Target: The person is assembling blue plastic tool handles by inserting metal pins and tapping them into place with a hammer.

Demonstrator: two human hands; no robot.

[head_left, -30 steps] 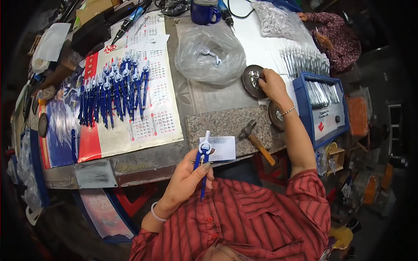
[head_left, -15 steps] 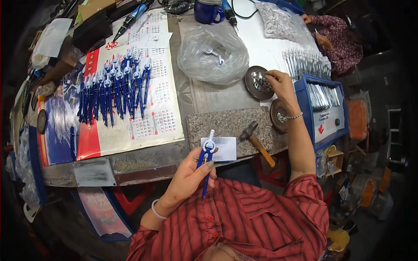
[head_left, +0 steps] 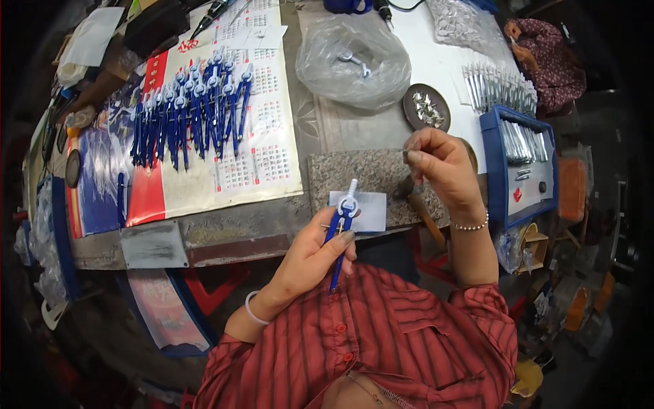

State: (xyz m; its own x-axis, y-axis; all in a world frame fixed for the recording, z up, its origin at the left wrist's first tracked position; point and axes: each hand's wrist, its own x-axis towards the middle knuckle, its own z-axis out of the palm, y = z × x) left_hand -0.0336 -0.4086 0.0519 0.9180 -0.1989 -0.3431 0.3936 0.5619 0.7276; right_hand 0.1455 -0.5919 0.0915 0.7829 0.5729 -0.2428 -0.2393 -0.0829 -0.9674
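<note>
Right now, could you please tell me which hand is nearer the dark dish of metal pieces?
Right. The right hand is just below the dark dish in view; the left hand is farther, lower left, holding the blue compass.

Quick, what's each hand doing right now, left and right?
Left hand: closed, holding a blue two-legged drawing compass with a white handle.
Right hand: fingers curled; whether they grip something small cannot be told.

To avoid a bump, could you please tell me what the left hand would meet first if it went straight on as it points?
The left hand would probably meet the white paper first, though depth is unclear.
</note>
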